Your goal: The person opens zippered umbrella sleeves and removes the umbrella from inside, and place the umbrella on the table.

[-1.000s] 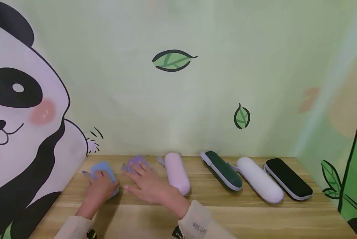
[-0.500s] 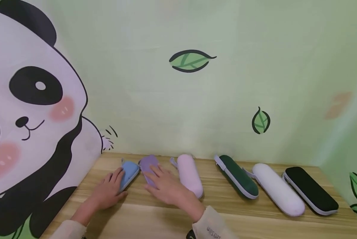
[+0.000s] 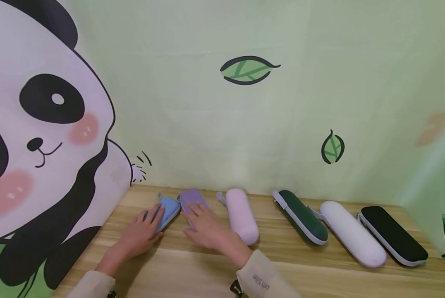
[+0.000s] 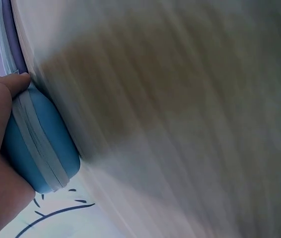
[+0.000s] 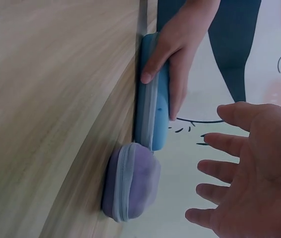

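Observation:
My left hand [image 3: 142, 231] grips a small blue zippered glasses case [image 3: 169, 210], fingers over its top and thumb on its near side. In the right wrist view that thumb lies along the pale zip. Beside it, with their ends close together, sits a purple zippered case [image 3: 193, 199]. My right hand [image 3: 205, 225] is spread over the purple case's lower part in the head view. The right wrist view shows its fingers apart and straight, with a gap between them and the purple case [image 5: 135, 183].
Right of the purple case stand a pink case [image 3: 241, 217], a dark green case [image 3: 300, 217], a white case [image 3: 352, 234] and a black case [image 3: 393, 236], all on the wooden table [image 3: 192, 273]. A panda-painted wall [image 3: 192, 124] rises behind.
My left hand has turned the blue case and brought it right, up against the purple one. The right hand has stayed by the purple case. The head view has shifted left.

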Demonstrator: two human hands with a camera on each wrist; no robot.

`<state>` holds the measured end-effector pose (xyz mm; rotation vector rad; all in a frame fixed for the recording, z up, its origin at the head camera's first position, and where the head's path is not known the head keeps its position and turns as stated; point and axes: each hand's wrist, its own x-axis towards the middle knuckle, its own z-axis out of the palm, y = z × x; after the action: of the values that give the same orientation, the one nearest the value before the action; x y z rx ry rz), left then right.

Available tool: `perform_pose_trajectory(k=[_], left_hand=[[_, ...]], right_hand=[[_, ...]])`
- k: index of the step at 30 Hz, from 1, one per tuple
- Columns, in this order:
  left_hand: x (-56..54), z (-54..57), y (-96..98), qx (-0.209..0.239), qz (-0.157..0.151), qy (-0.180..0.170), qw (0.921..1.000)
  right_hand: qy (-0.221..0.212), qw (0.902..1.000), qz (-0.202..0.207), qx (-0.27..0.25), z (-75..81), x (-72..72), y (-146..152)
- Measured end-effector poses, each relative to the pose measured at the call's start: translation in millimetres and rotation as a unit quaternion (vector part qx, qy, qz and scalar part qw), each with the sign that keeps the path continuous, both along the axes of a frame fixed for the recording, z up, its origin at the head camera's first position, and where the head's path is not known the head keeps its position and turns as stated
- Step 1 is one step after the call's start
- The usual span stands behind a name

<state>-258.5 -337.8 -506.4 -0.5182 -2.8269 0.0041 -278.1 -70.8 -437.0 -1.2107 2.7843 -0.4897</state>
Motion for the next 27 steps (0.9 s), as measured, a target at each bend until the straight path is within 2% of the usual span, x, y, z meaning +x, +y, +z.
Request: perform_pose_trajectory(k=[4,7,10,12,15,18,23,27], left_hand=[[-2.6,-4.9,-1.0,0.005,-0.017,0.011,0.9998],[0.2,-7.0,-1.3,0.001,-0.036,0.03,0.9989],[8.4,-6.3,0.7,-0.009,-0.049,0.04,0.998],[17.2,-3.1,4.1,-0.007,-0.051,0.032,0.9982],[28.9,-0.9,8.4,-0.01,-0.061,0.017,0.9979],[38.2,-0.4,12.2,-0.017,-0.088,0.005,0.996],[47.4,-2.2,13.2,-0.061,-0.128,0.015,0.9898],[49.2,-4.1,9.6,-0.075,-0.154,0.024,0.985]], right_hand=[[0.002,0.9999,-0.007,0.012,-2.3,-6.3,-1.5],[0.012,0.9997,-0.01,0.017,-3.4,-10.2,-3.6],[0.021,0.9994,-0.016,0.022,-3.7,-13.4,-5.1],[0.029,0.9993,-0.015,0.021,-4.2,-15.7,-5.7],[0.063,0.9977,-0.004,0.024,-4.9,-20.6,-7.1],[0.109,0.9937,0.007,0.027,-5.4,-26.2,-8.2],[0.146,0.9881,0.019,0.044,-8.4,-33.0,-9.5],[0.171,0.9831,0.036,0.056,-15.1,-38.0,-11.6]])
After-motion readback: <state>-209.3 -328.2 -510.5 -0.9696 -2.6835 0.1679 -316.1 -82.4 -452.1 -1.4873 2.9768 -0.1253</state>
